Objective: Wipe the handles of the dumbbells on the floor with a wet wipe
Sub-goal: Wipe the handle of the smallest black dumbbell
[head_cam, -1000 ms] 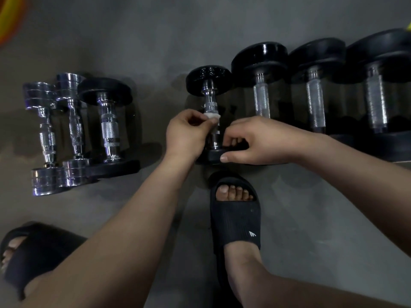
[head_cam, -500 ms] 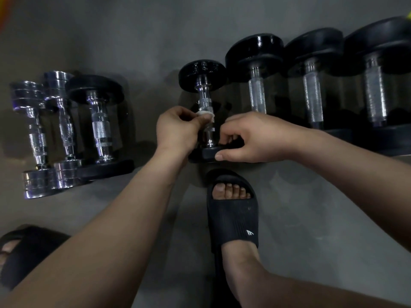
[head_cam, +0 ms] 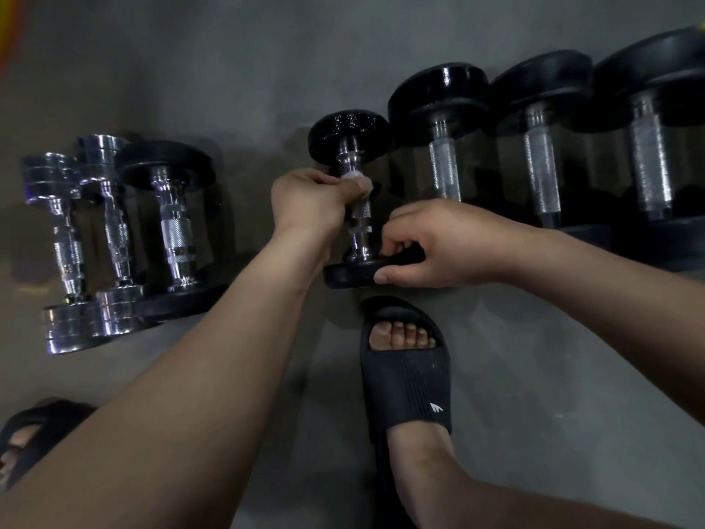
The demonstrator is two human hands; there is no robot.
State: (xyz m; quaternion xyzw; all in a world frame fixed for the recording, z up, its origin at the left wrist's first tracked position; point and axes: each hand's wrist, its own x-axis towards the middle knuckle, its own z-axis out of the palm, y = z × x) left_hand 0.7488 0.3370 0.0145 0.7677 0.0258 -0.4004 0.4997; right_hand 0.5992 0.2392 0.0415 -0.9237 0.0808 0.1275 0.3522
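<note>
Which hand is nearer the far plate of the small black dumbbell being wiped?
Left. The left hand pinches the wet wipe on the handle just below the far plate; the right hand grips the near plate.

**Wipe mostly buried in the grip**

The wet wipe (head_cam: 358,180) shows only as a white scrap between the curled fingers of the left hand (head_cam: 309,206), which cover the upper handle of the small black dumbbell (head_cam: 349,133). The right hand (head_cam: 438,246) and its forearm hide the near plate of the neighbouring large dumbbell (head_cam: 438,89). The rightmost dumbbell (head_cam: 648,162) and the left slipper (head_cam: 34,437) are cut off by the frame edges. The orange blur (head_cam: 9,28) in the top-left corner cannot be identified.
</note>
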